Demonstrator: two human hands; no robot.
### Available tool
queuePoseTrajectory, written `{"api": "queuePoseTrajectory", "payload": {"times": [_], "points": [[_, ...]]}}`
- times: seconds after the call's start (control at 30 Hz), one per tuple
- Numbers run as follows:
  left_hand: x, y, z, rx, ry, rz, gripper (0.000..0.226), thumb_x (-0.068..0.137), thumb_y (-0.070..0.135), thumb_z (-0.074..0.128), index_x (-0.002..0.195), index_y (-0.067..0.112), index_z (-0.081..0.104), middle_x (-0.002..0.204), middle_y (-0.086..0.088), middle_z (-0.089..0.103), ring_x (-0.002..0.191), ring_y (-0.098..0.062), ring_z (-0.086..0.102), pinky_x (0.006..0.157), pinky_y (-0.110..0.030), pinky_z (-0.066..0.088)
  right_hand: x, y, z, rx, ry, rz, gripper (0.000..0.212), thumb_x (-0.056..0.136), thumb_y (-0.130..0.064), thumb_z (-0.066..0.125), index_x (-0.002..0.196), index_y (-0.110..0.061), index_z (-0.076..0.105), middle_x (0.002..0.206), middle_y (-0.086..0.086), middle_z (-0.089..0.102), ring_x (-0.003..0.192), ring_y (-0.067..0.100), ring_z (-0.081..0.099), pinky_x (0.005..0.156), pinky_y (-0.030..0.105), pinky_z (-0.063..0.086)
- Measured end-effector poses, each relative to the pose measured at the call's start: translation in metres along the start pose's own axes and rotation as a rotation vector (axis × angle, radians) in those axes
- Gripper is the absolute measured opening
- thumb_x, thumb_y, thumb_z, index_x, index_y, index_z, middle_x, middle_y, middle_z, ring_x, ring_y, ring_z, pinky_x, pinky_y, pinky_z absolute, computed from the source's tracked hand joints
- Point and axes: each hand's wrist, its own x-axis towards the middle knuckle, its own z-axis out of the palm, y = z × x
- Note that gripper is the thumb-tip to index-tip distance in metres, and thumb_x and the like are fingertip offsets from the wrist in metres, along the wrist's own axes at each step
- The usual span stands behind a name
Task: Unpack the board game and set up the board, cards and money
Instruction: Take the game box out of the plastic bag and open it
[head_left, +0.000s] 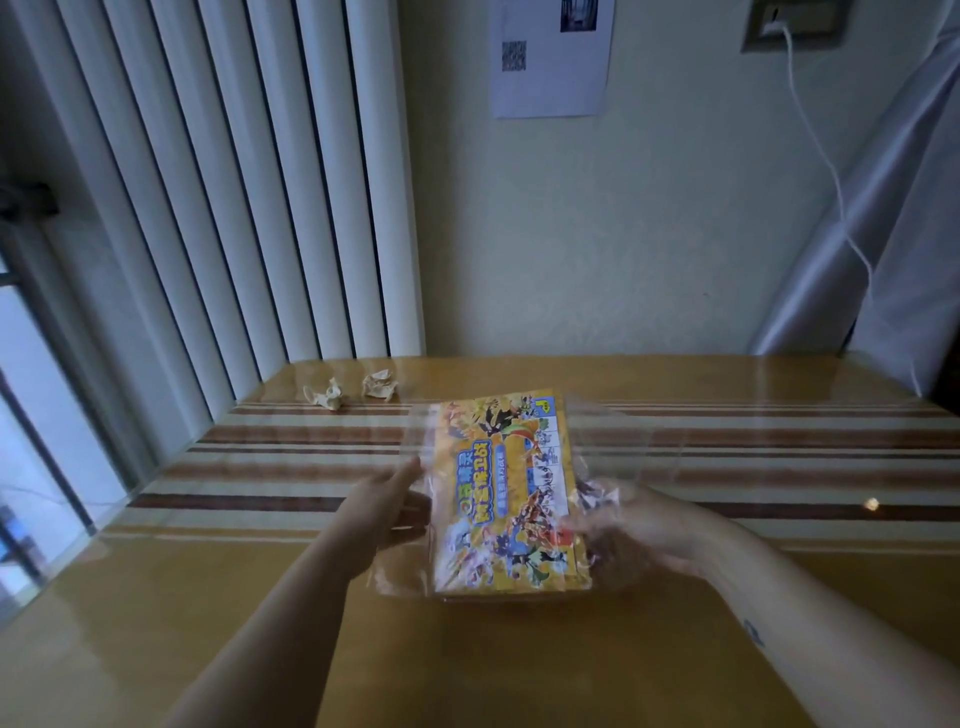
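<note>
I'm still at unwrapping. The game box (511, 499) lies in its clear wrap (597, 431) mid-tabletop (779, 597). My left hand (387, 519) presses its left side, fingers straight. My right hand (639, 530) is blurred behind plastic, so I cannot tell its grip. Next, the wrap needs pulling off.

Both forearms reach forward, left grip (387, 512) straight-fingered, right grip (631, 530) too blurred to read.
</note>
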Motion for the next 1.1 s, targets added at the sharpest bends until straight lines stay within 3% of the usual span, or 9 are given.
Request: {"api": "queuePoseTrajectory", "payload": {"times": [0.1,0.23,0.37,0.43,0.57,0.7,0.8,0.93,1.1], "points": [[0.008,-0.004,0.015,0.294,0.217,0.201,0.030,0.099,0.019,0.045,0.079,0.002,0.060,0.063,-0.005,0.053,0.054,-0.015,0.046,0.051,-0.025,0.040,0.006,-0.001,0.005,-0.103,0.116,-0.058,0.020,0.089,-0.035,0.060,0.108,-0.034,0.052,0.106,-0.018,0.056,0.091,-0.002,0.051,0.092,0.024,0.034],[0.006,-0.013,0.021,0.366,0.393,0.346,0.028,0.099,0.019,0.042,0.078,0.013,0.058,0.068,0.001,0.058,0.060,-0.012,0.052,0.049,-0.025,0.033,0.011,0.000,0.014,-0.159,0.273,-0.086,0.043,0.089,-0.054,0.051,0.115,-0.022,0.063,0.097,-0.006,0.066,0.083,0.006,0.060,0.082,0.029,0.045],[0.009,-0.017,0.010,0.347,0.520,0.308,0.032,0.100,0.022,0.039,0.080,0.004,0.057,0.068,-0.006,0.056,0.063,-0.018,0.049,0.053,-0.028,0.031,0.010,-0.002,0.017,-0.091,0.262,-0.084,0.049,0.080,-0.060,0.050,0.099,-0.018,0.068,0.085,0.000,0.068,0.086,0.019,0.063,0.097,0.039,0.042],[0.011,-0.021,0.001,0.363,0.542,0.287,0.032,0.100,0.020,0.039,0.079,0.003,0.056,0.066,-0.006,0.053,0.063,-0.019,0.048,0.052,-0.029,0.029,0.013,0.003,0.014,0.002,0.280,-0.073,0.043,0.089,-0.046,0.051,0.111,-0.011,0.066,0.107,0.016,0.066,0.100,0.032,0.062,0.102,0.040,0.039],[0.013,-0.027,-0.012,0.390,0.544,0.265,0.031,0.101,0.022,0.038,0.086,0.005,0.059,0.070,-0.005,0.054,0.063,-0.015,0.048,0.051,-0.028,0.030,0.019,0.013,0.007,0.005,0.345,-0.051,0.026,0.094,-0.039,0.053,0.092,-0.019,0.069,0.099,0.003,0.071,0.090,0.018,0.064,0.085,0.031,0.047],[0.012,-0.032,-0.038,0.395,0.593,0.209,0.031,0.101,0.022,0.038,0.096,0.002,0.060,0.076,-0.005,0.055,0.067,-0.016,0.047,0.055,-0.030,0.030,0.018,0.017,-0.012,0.077,0.440,-0.007,0.030,0.094,-0.040,0.053,0.100,-0.014,0.068,0.100,-0.001,0.068,0.091,0.019,0.064,0.089,0.035,0.046],[0.011,-0.033,-0.058,0.385,0.654,0.174,0.031,0.101,0.021,0.038,0.106,-0.002,0.059,0.088,-0.013,0.059,0.076,-0.022,0.049,0.066,-0.032,0.034,0.019,0.019,-0.019,0.150,0.483,0.012,0.021,0.098,-0.035,0.047,0.093,-0.020,0.060,0.087,-0.003,0.063,0.078,0.014,0.058,0.077,0.032,0.045],[0.002,-0.039,-0.089,0.302,0.787,0.077,0.034,0.101,0.019,0.035,0.114,-0.006,0.055,0.108,-0.026,0.059,0.093,-0.034,0.053,0.079,-0.041,0.039,0.040,0.027,-0.013,0.225,0.654,0.032,0.044,0.093,-0.046,0.048,0.097,-0.006,0.067,0.100,0.017,0.070,0.093,0.034,0.066,0.094,0.051,0.048],[-0.017,-0.049,-0.130,0.094,0.945,-0.082,0.033,0.098,0.012,0.033,0.107,-0.013,0.052,0.102,-0.031,0.057,0.093,-0.041,0.055,0.075,-0.043,0.042,0.065,0.012,0.005,0.362,0.803,0.017,0.040,0.090,-0.043,0.051,0.088,-0.006,0.066,0.091,0.016,0.070,0.083,0.034,0.067,0.084,0.053,0.053]]}}
